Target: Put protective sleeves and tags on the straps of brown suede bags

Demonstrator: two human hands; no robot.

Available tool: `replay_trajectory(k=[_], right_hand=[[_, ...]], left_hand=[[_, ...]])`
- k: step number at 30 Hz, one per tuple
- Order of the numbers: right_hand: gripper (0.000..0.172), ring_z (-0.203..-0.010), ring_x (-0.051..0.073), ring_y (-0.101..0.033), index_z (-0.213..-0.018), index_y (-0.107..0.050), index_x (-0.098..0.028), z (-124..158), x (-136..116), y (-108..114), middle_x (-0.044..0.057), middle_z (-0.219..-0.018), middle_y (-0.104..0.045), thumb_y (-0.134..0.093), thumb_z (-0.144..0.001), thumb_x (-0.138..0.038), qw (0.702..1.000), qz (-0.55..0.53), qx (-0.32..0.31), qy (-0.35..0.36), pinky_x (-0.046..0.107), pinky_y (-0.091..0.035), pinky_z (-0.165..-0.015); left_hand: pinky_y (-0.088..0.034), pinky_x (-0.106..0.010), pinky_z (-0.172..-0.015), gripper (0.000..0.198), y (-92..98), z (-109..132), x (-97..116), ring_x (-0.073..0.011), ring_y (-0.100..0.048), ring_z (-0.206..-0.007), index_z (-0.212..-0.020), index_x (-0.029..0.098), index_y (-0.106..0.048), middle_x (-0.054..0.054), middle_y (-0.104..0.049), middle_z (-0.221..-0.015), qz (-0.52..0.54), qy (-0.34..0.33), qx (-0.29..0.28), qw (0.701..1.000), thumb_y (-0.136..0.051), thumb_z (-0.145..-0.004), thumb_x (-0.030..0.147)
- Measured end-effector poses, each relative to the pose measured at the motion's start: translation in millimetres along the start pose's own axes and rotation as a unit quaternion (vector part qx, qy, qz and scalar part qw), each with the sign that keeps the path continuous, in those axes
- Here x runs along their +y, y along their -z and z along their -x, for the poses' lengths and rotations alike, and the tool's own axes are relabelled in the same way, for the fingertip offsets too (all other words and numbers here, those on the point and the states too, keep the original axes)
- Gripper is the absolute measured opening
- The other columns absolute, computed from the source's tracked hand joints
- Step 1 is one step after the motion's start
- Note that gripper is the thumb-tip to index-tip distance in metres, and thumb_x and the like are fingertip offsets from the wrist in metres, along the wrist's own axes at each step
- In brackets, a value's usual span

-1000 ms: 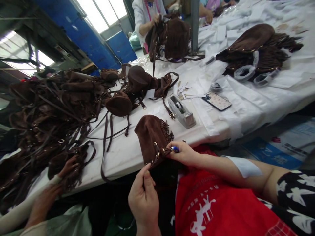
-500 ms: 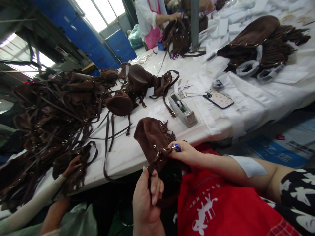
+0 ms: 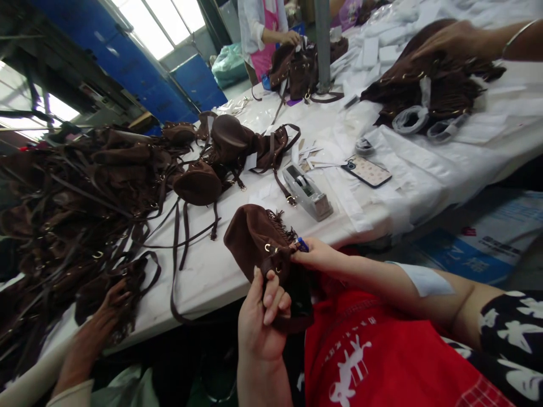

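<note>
I hold a small brown suede fringed bag [image 3: 252, 234] at the near edge of the white table [image 3: 220, 265]. My left hand [image 3: 263, 316] is closed, pinching the bag's strap just below its metal eyelets. My right hand [image 3: 316, 255] is closed on the bag's rim and also grips a small blue-tipped tool [image 3: 302, 244]. A dark strap [image 3: 292, 322] hangs down from the bag over my red apron [image 3: 369, 356].
A large heap of brown bags and straps [image 3: 85, 192] fills the left of the table, where another person's hand [image 3: 99, 322] reaches in. A tape dispenser [image 3: 306, 191], a phone [image 3: 367, 171] and more fringed bags [image 3: 428, 85] lie further back. Other people's hands [image 3: 449, 39] work at the far side.
My left hand has risen closer to the bag and curled round the strap. The bag has turned slightly toward me. A person's hand has come onto the fringed bags at the top right.
</note>
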State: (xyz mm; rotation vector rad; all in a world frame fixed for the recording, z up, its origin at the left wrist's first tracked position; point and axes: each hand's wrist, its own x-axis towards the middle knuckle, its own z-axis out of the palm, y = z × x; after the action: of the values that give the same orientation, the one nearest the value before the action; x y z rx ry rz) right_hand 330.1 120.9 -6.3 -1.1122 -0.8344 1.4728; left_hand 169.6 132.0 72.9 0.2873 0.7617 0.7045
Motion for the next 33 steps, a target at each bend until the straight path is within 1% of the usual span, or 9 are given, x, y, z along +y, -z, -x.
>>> replay_trajectory(k=[5, 9, 13, 15, 18, 20, 23, 27, 33], right_hand=[[0.039, -0.048, 0.005, -0.029, -0.071, -0.053, -0.015, 1.3, 2.4, 5.1, -0.009, -0.052, -0.037, -0.073, -0.065, -0.048, 0.999, -0.041, 0.010, -0.011, 0.021, -0.022, -0.047], [0.038, -0.048, 0.006, -0.030, -0.072, -0.052, -0.015, -1.2, 3.0, 6.3, -0.008, -0.053, -0.038, -0.070, -0.067, -0.048, 1.000, -0.024, 0.001, -0.012, 0.022, -0.023, -0.047], [0.038, -0.056, 0.010, -0.042, -0.091, -0.054, -0.016, 6.3, -9.2, 12.7, -0.004, -0.065, -0.049, -0.064, -0.074, -0.048, 0.995, 0.048, 0.064, 0.055, 0.023, -0.031, -0.052], [0.036, -0.063, 0.012, -0.047, -0.097, -0.054, -0.017, 16.4, -19.9, 18.9, -0.001, -0.073, -0.054, -0.058, -0.080, -0.049, 0.978, 0.125, 0.115, 0.124, 0.023, -0.035, -0.056], [0.041, -0.061, 0.012, -0.046, -0.075, -0.054, -0.017, 31.5, -31.6, 27.9, -0.001, -0.065, -0.052, -0.046, -0.088, -0.054, 0.953, 0.223, 0.117, 0.170, 0.024, -0.033, -0.056], [0.053, -0.053, 0.010, -0.040, -0.059, -0.047, -0.016, 36.3, -31.7, 31.4, -0.001, -0.055, -0.046, -0.038, -0.090, -0.059, 0.957, 0.234, 0.091, 0.143, 0.024, -0.029, -0.051], [0.061, -0.046, 0.009, -0.033, -0.050, -0.042, -0.017, 34.1, -21.5, 32.5, -0.001, -0.047, -0.040, -0.031, -0.090, -0.062, 0.979, 0.180, 0.068, 0.062, 0.025, -0.026, -0.047], [0.059, -0.044, 0.009, -0.032, -0.054, -0.048, -0.017, 25.7, -5.8, 30.0, -0.002, -0.045, -0.039, -0.032, -0.090, -0.061, 0.992, 0.113, 0.057, -0.013, 0.025, -0.026, -0.045], [0.056, -0.043, 0.009, -0.031, -0.058, -0.052, -0.016, 19.8, -1.3, 26.1, -0.002, -0.044, -0.041, -0.037, -0.089, -0.059, 0.992, 0.108, 0.056, -0.038, 0.025, -0.023, -0.044]], left_hand=[[-0.038, -0.012, -0.043, 0.041, -7.2, -8.3, 1.9, 0.0028, -0.031, -0.028, -0.080, 0.010, -0.059, 0.010, -0.037, -0.047, 0.029, 0.021, -0.024, 0.999, -0.028, -0.101, 0.026], [-0.044, -0.014, -0.046, 0.035, -8.0, -10.2, -1.6, 0.0011, -0.036, -0.032, -0.079, 0.011, -0.061, 0.008, -0.045, -0.051, -0.023, -0.028, 0.012, 0.999, -0.038, -0.098, 0.028], [-0.055, -0.026, -0.072, 0.027, -4.9, -18.0, -11.0, -0.0091, -0.065, -0.063, -0.075, 0.012, -0.063, -0.003, -0.068, -0.078, -0.078, -0.091, 0.086, 0.989, -0.056, -0.089, 0.035], [-0.054, -0.034, -0.084, 0.026, -3.6, -23.9, -17.4, -0.0186, -0.070, -0.084, -0.076, 0.013, -0.064, -0.005, -0.070, -0.084, -0.090, -0.091, 0.074, 0.989, -0.061, -0.086, 0.037], [-0.047, -0.043, -0.098, 0.022, -3.0, -33.7, -28.3, -0.0267, -0.066, -0.105, -0.081, 0.017, -0.066, -0.002, -0.069, -0.083, -0.105, -0.083, 0.013, 0.991, -0.065, -0.082, 0.039], [-0.043, -0.044, -0.104, 0.022, -2.7, -40.3, -35.5, -0.0268, -0.064, -0.110, -0.082, 0.018, -0.067, -0.002, -0.071, -0.087, -0.118, -0.093, -0.012, 0.989, -0.066, -0.082, 0.040], [-0.041, -0.042, -0.106, 0.025, -1.1, -48.5, -44.6, -0.0246, -0.063, -0.112, -0.091, 0.019, -0.068, -0.007, -0.073, -0.102, -0.132, -0.100, -0.022, 0.986, -0.064, -0.083, 0.042], [-0.045, -0.041, -0.102, 0.036, 2.6, -52.7, -51.3, -0.0228, -0.065, -0.107, -0.114, 0.022, -0.064, -0.008, -0.074, -0.101, -0.144, -0.109, -0.019, 0.983, -0.064, -0.083, 0.040], [-0.047, -0.042, -0.100, 0.042, 5.1, -50.6, -52.3, -0.0252, -0.063, -0.112, -0.120, 0.023, -0.062, -0.010, -0.072, -0.111, -0.171, -0.122, -0.025, 0.977, -0.062, -0.084, 0.043]])
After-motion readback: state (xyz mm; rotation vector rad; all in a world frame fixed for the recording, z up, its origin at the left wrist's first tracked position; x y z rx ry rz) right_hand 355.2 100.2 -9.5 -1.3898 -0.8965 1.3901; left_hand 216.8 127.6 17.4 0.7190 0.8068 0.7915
